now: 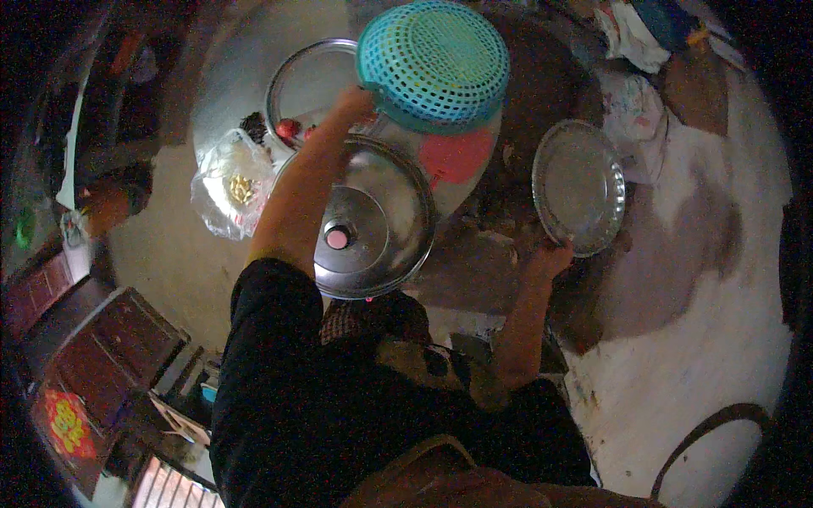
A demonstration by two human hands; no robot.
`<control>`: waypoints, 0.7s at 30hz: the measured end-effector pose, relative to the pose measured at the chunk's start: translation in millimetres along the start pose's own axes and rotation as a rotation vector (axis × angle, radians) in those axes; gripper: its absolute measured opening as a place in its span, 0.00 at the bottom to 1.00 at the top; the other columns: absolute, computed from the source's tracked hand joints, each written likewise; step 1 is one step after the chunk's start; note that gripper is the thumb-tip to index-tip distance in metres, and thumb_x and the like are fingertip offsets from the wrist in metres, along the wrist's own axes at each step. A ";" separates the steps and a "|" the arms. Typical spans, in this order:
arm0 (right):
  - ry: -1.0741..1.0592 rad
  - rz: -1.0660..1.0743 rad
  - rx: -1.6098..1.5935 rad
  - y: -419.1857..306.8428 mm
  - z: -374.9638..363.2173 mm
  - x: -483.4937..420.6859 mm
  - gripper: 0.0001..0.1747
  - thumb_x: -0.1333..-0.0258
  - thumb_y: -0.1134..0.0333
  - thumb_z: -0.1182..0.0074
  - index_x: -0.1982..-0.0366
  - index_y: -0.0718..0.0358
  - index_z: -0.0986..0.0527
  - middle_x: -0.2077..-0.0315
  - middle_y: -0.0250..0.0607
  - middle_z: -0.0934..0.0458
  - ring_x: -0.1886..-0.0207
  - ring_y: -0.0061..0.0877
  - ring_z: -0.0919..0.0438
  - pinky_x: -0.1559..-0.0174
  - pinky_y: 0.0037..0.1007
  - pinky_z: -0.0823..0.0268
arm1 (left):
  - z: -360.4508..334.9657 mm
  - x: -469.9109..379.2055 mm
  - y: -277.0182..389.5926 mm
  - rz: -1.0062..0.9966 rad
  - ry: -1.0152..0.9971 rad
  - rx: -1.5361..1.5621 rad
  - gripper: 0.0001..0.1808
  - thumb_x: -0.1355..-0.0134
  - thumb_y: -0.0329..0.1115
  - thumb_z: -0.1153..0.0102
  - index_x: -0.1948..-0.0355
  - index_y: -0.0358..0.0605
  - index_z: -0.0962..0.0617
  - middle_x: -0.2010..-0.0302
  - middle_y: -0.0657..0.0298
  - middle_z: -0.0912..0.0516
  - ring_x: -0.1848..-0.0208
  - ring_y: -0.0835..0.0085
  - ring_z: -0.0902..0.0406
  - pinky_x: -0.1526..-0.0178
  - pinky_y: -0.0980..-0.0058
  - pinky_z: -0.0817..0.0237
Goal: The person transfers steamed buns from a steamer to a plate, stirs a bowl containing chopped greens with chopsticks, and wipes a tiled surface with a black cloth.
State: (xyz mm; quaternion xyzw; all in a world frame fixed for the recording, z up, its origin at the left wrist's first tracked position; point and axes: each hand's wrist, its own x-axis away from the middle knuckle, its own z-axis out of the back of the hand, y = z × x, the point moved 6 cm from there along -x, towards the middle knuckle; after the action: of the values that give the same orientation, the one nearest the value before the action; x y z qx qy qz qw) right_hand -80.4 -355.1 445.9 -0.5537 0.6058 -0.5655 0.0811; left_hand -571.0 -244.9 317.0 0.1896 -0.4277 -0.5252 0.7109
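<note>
My left hand [357, 108] grips the rim of a turquoise plastic colander [438, 63], which is turned bottom up over the far side of a round table [228, 82]. In my right hand [551, 257] is a round, shallow tray [575, 184] with a shiny rim, held by its near edge out to the right of the table. Under my left forearm lies a large metal lid [387, 209] with a pink-topped knob [337, 237]. Beyond it, a round metal tray [274, 95] holds small red round items [288, 129], partly hidden by my arm.
A clear plastic bag [216, 190] with pale yellow pieces [241, 189] lies at the table's left. A flat red thing [457, 155] sits below the colander. Dark wooden cabinets [120, 349] stand at lower left. Bags and cloth [635, 108] are at upper right.
</note>
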 end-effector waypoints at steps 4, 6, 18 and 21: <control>0.072 0.015 0.009 -16.5 9.2 17.8 0.21 0.40 0.63 0.59 0.50 0.71 0.33 0.52 0.51 0.30 0.52 0.40 0.28 0.60 0.44 0.28 | 30.7 19.5 66.5 -0.004 0.522 -0.089 0.19 0.42 0.40 0.45 0.56 0.35 0.24 0.69 0.52 0.20 0.70 0.65 0.21 0.65 0.67 0.28; 0.262 -0.045 -0.100 -17.3 31.4 14.2 0.21 0.40 0.63 0.58 0.51 0.72 0.33 0.52 0.50 0.30 0.51 0.39 0.28 0.60 0.43 0.28 | 50.3 35.7 117.6 -0.202 0.612 0.008 0.18 0.40 0.39 0.46 0.54 0.38 0.24 0.67 0.55 0.20 0.69 0.69 0.22 0.62 0.71 0.30; 0.331 0.169 -0.172 -54.4 116.5 79.5 0.20 0.46 0.68 0.49 0.51 0.63 0.33 0.53 0.45 0.30 0.51 0.38 0.28 0.53 0.44 0.31 | -131.9 221.1 307.6 -0.214 -0.334 0.776 0.23 0.36 0.40 0.46 0.44 0.39 0.30 0.57 0.62 0.23 0.57 0.73 0.27 0.56 0.73 0.33; 0.210 0.289 -0.157 -80.1 135.9 126.8 0.23 0.45 0.67 0.49 0.47 0.63 0.36 0.50 0.47 0.31 0.50 0.39 0.28 0.52 0.44 0.32 | -193.1 257.9 283.6 -0.070 -0.512 0.763 0.19 0.38 0.39 0.44 0.52 0.37 0.28 0.64 0.61 0.23 0.63 0.72 0.26 0.61 0.72 0.32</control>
State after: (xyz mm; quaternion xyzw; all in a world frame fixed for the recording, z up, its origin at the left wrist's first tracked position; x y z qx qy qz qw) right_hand 17.1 -512.5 527.6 -0.4035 0.7265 -0.5536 0.0544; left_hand -228.1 -407.2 517.7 0.3163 -0.7456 -0.3836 0.4438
